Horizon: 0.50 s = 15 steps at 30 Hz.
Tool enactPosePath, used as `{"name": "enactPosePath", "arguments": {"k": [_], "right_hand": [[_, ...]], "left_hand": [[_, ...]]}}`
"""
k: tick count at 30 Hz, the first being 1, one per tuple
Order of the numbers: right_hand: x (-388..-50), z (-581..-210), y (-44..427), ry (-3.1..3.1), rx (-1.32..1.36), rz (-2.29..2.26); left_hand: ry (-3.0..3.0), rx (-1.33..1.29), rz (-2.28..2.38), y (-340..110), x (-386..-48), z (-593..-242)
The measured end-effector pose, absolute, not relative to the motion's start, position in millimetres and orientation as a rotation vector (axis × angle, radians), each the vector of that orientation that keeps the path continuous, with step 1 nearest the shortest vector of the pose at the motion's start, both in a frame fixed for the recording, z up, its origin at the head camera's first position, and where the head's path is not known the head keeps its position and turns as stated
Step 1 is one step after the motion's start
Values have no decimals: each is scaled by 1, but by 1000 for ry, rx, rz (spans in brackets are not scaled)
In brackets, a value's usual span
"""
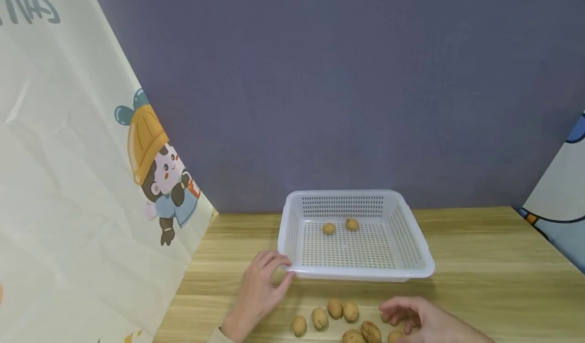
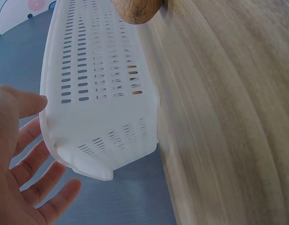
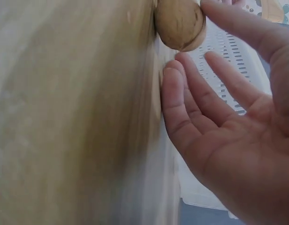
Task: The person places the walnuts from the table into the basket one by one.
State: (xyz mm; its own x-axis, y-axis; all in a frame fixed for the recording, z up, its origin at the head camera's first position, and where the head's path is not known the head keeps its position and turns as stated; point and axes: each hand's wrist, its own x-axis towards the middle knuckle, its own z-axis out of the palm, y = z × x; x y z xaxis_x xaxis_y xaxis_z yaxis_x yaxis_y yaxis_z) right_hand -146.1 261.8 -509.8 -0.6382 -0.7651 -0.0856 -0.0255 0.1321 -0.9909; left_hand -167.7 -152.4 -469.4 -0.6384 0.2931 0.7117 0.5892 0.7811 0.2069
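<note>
A white perforated basket (image 1: pixel 347 273) stands on the wooden table with two walnuts (image 1: pixel 328 228) inside. My left hand (image 1: pixel 260 289) touches its near left corner, thumb and fingers at the rim; in the left wrist view the hand (image 2: pixel 22 154) has its fingers spread along the basket's rim (image 2: pixel 48 112). In front of the basket lie several walnuts (image 1: pixel 320 318). My right hand (image 1: pixel 425 320) is beside the rightmost walnut (image 1: pixel 395 337), fingers bent and apart. In the right wrist view a walnut (image 3: pixel 180 24) is near the thumb and fingers of the hand (image 3: pixel 233 131); whether they touch it is unclear.
The table (image 1: pixel 480 251) extends to both sides of the basket. A dark grey-blue panel (image 1: pixel 343 89) rises behind it. On the left hangs a white sheet with a cartoon figure (image 1: pixel 169 175), and another printed sheet (image 1: pixel 562 196) is at the right.
</note>
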Motion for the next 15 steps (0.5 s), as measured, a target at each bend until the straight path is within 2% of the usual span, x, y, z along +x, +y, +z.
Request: {"name": "enactPosePath", "arguments": {"k": [15], "right_hand": [[-140, -508, 260, 1805, -605, -1517]], "left_hand": [[-2282, -648, -557, -151, -169, -470]]}}
